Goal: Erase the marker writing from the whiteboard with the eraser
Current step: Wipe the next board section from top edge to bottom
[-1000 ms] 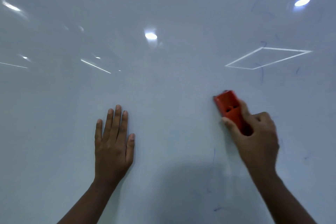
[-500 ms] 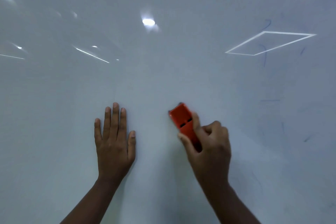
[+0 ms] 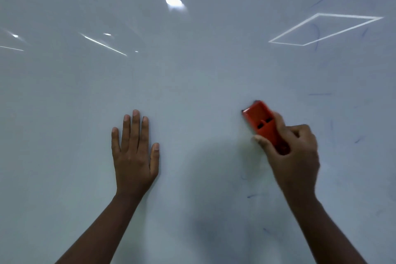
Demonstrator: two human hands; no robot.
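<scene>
The whiteboard (image 3: 192, 75) fills the whole view. My right hand (image 3: 293, 156) grips a red eraser (image 3: 260, 120) and holds it against the board right of centre; the eraser's far end points up and left and looks blurred. My left hand (image 3: 134, 152) rests flat on the board with straight fingers, left of the eraser. Faint blue marker strokes (image 3: 316, 34) remain at the upper right, others (image 3: 331, 128) lie right of the eraser, and small ones (image 3: 252, 195) sit below it.
Ceiling lights reflect off the glossy board: a bright spot (image 3: 173, 2) at the top centre and a rectangular outline (image 3: 321, 28) at the upper right. A soft shadow lies on the board between my forearms.
My right hand swept the eraser left toward my left hand, then back right to where it is now. My left hand stayed flat in place.
</scene>
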